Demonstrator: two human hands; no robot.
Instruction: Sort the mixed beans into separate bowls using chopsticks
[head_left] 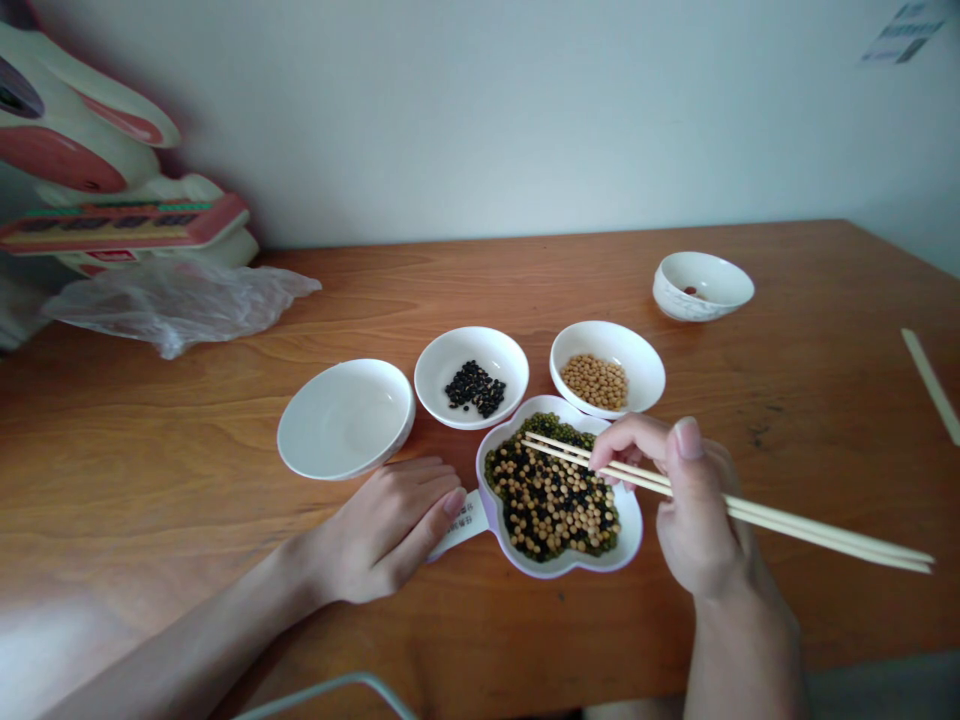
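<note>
A pale curved rim (pixel 330 690) is cut off at the bottom edge and cannot be identified. Just beyond it, the left hand (pixel 390 530) curls around the handle (pixel 459 524) of the mixed-bean dish (pixel 634 520), thumb pressed on top. The right hand (pixel 694 510) grips the chopsticks (pixel 825 530), whose tips hover over the green beans at the dish's far side. Clean work here probably means keeping the dish pinned and closing the tips evenly on one bean. Whether a bean is pinched is too small to tell. What lies in the far bowl (pixel 701 285) is unclear.
</note>
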